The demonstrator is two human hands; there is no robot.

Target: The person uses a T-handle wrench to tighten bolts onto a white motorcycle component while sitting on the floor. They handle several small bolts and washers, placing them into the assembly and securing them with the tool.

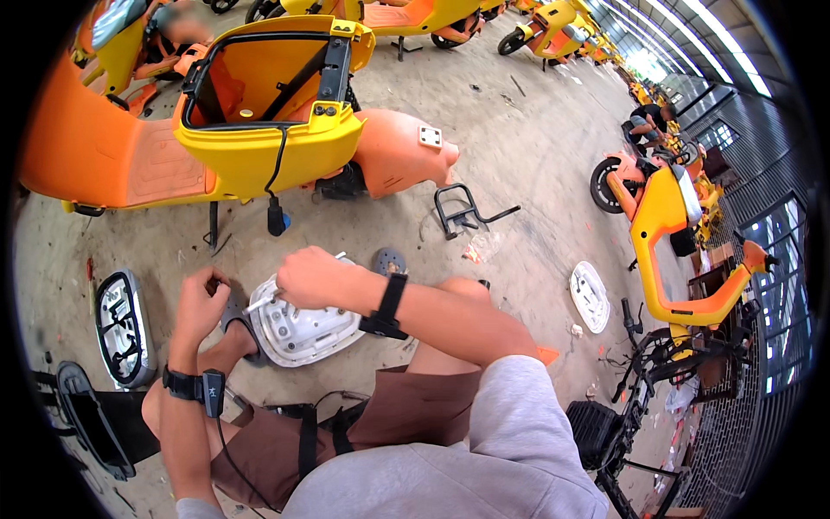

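A white plastic scooter panel (303, 333), rounded and with moulded recesses, lies between my feet. Over its far left part my right hand (313, 278) is closed in a fist. A short pale rod (261, 304) sticks out from that fist toward the left; its kind cannot be made out. My left hand (204, 298) is raised just left of the panel, above my left shoe, with thumb and fingers drawn together. What they hold, if anything, is too small to tell. Both wrists carry black straps.
An orange and yellow scooter (268, 143) with an uncovered seat compartment stands ahead. A black metal bracket (462, 212) lies behind the panel. Similar panels lie left (123, 329) and right (590, 297). Another scooter (666, 259) and a black frame (631, 415) are at right. Other people work farther off.
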